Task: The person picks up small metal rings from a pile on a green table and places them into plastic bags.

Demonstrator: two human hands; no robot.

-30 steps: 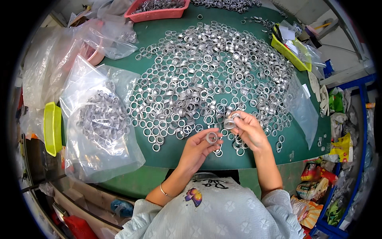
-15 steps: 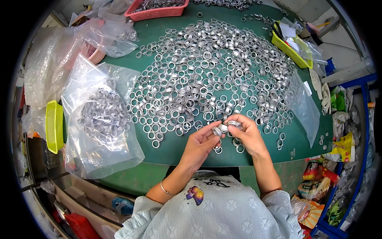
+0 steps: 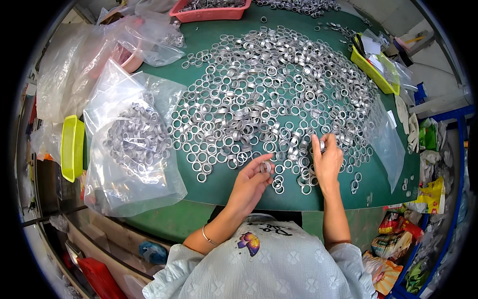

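Observation:
A wide spread of silver metal rings covers the green tabletop, lying flat in places and heaped in others. Close to the table's front edge, my left hand pinches a metal ring between thumb and fingers. My right hand is over the right side of the spread, its fingers closed on another metal ring. A few loose rings lie between the two hands.
At the left lies a clear plastic bag with many rings in it, beside a yellow-green basket. A pink tray of parts stands at the back. Another yellow-green basket and a flat plastic bag are on the right.
My hands were together holding several rings; now they are apart. The right hand has moved right and forward over the spread. More rings lie between the hands, and the view has shifted slightly.

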